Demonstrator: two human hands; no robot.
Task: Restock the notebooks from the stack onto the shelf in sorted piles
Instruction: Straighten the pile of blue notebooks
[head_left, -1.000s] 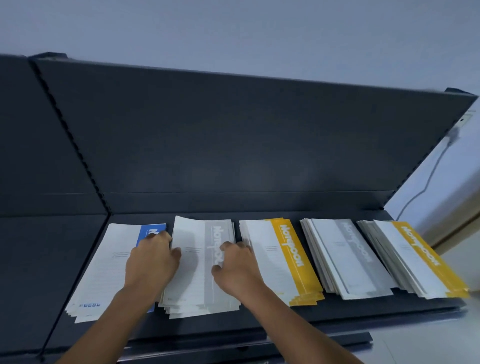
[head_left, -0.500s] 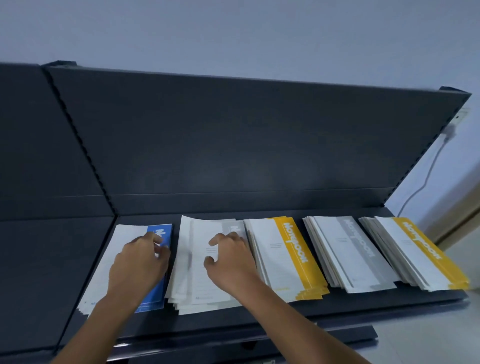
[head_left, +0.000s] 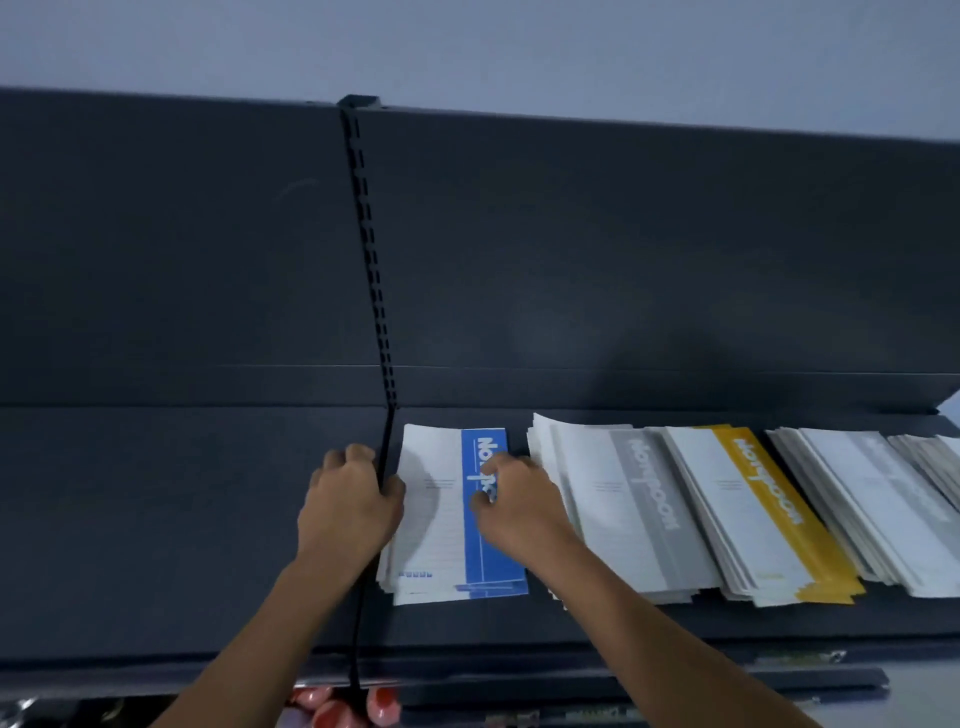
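Blue notebook pile (head_left: 439, 545) on shelf (head_left: 197, 525). Left hand (head_left: 348, 512) curled at its left edge, right hand (head_left: 522, 512) bent-fingered on cover; grip, cannot tell.

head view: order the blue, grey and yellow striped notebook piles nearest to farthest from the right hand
1. Blue-striped white notebook pile: under the right hand, leftmost.
2. Grey-striped white notebook pile: just right of it.
3. Yellow-striped white notebook pile: further right.

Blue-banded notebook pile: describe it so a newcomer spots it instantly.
On the dark metal shelf, look just right of the black slotted upright. The blue-banded notebook pile lies there, first in the row. Only it has a blue band; next come a grey-banded pile and a yellow-banded pile.
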